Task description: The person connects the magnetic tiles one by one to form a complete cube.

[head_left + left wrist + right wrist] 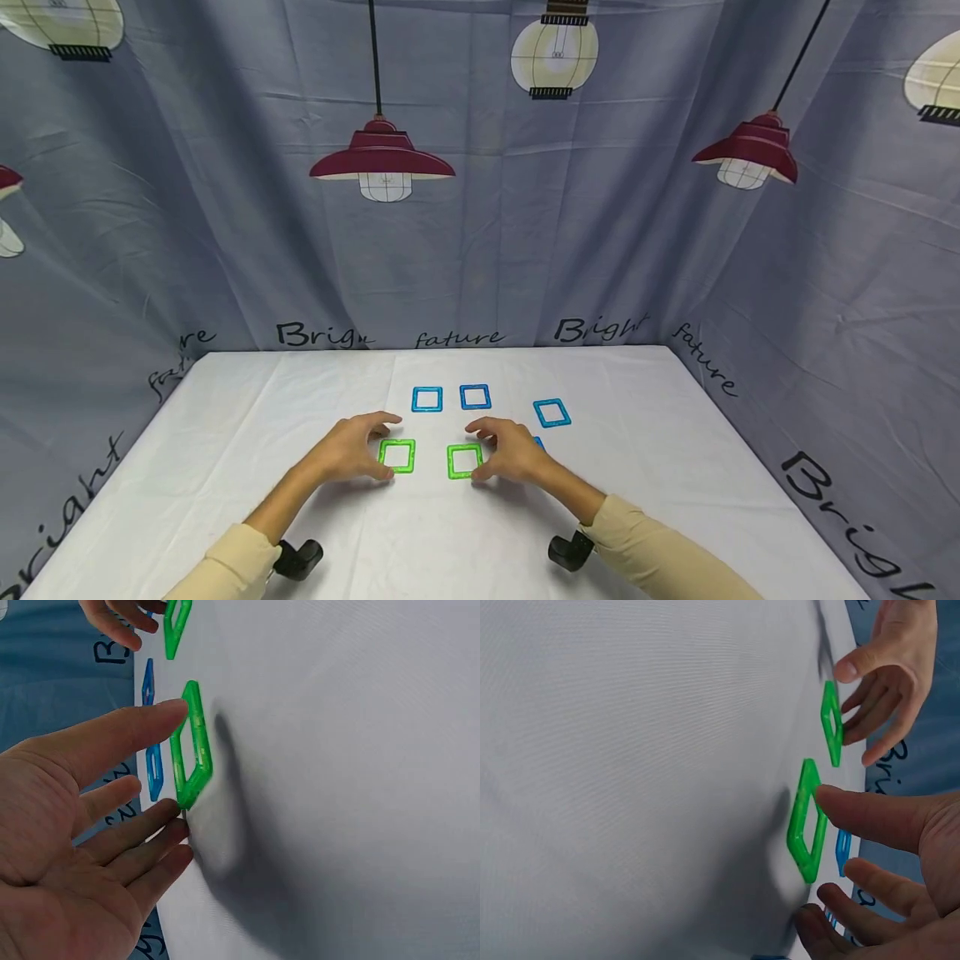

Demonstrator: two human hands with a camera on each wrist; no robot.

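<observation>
Two green square frames lay flat on the white tablecloth (225, 433), side by side near the person. The left green frame (397, 456) sat at the fingertips of the left hand (348, 450); in the left wrist view the thumb (112, 735) touched its near edge and a fingertip met its corner, the fingers spread and relaxed rather than closed around it. The right green frame (465, 461) lay just beside the right hand (510, 450), whose thumb reached its edge in the right wrist view, the other fingers (870, 900) loosely curved and apart, pinching nothing.

Farther off, two blue square frames (427, 399) (475, 397) lay in a row, close together. A third blue frame (552, 412) lay to the right, turned slightly askew. Another blue piece (538, 442) peeked out behind the right hand, mostly hidden. A grey curtain (150, 208) printed with lamps hung around the table.
</observation>
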